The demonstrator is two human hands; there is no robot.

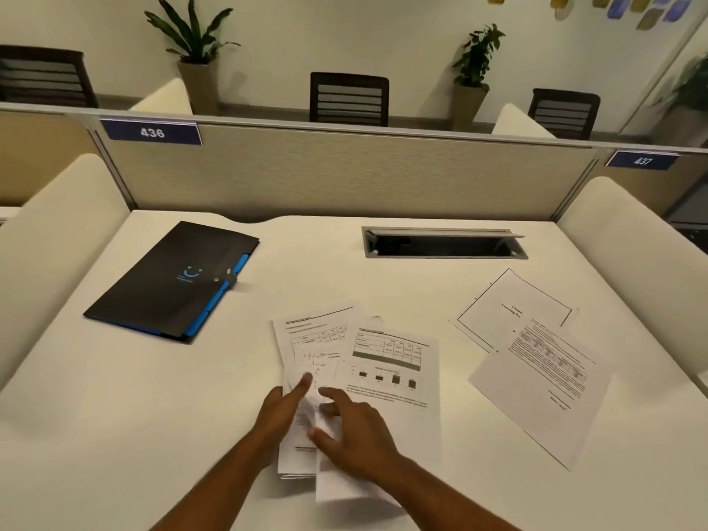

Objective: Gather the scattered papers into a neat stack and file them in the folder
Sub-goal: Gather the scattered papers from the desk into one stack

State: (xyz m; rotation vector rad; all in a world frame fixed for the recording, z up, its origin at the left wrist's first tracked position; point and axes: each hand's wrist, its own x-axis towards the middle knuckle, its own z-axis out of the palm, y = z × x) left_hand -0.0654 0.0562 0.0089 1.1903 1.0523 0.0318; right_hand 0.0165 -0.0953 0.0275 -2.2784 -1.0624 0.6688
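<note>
A black folder [172,279] with blue tabs lies shut at the desk's back left. Several printed papers overlap in front of me: a sheet with a table and sketch [314,339] and a sheet with a table and bar chart [394,366]. My left hand [281,410] grips the left sheets, thumb on top. My right hand [356,427] rests on the chart sheet, fingers spread. Two more papers lie apart at the right: a title page [509,304] and a text page [544,389] overlapping it.
A grey cable tray [444,243] with its lid raised is set into the white desk [115,415] at the back. A partition wall [344,170] closes the far side, with cream side panels left and right. Chairs and potted plants stand beyond.
</note>
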